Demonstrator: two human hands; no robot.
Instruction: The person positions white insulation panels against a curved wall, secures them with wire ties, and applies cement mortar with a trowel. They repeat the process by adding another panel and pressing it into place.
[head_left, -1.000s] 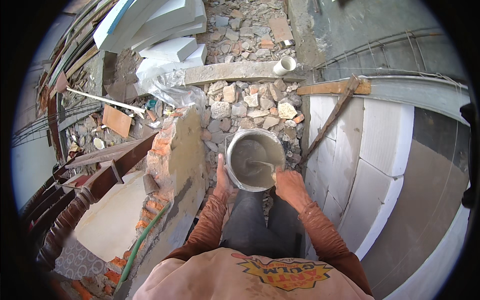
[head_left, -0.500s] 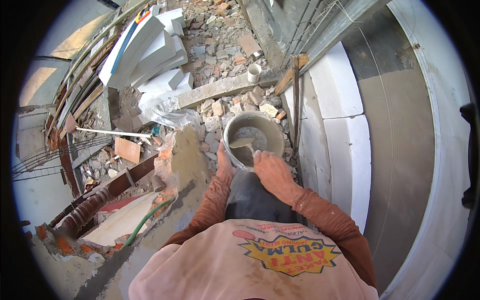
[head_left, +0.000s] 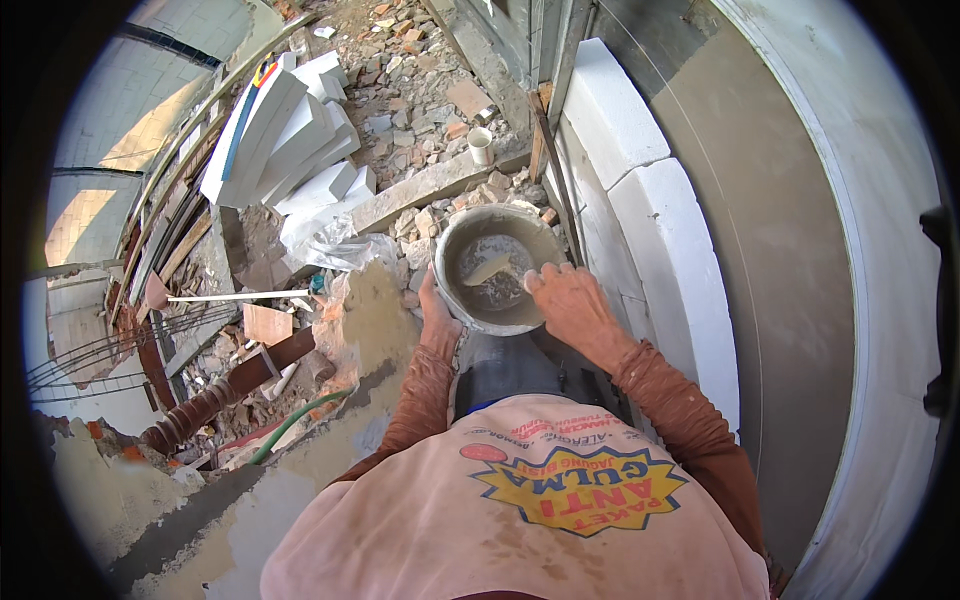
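A round grey bucket [head_left: 449,242] with wet, watery mortar in its bottom is in front of my body, close above my dark-clad legs. My left hand [head_left: 437,316] grips it on its left side, its fingers partly hidden behind the wall. Over the right part of the rim, my right hand [head_left: 577,312] is closed around the handle of a trowel, mostly covered by the fingers. The trowel's mortar-coated blade [head_left: 488,269] reaches down into the bucket.
White lightweight blocks [head_left: 690,260] form a low wall at my right, beside a grey plastered wall [head_left: 790,190]. More white blocks [head_left: 290,140] are stacked at the far left with a saw [head_left: 245,110] on top. Rubble [head_left: 410,90] and a white cup [head_left: 480,146] lie ahead; a broken wall [head_left: 375,320] stands left.
The view has shifted. My right hand has moved to the right and turned the trowel within the bucket, its blade now slanting up to the right. My left hand still holds the bucket.
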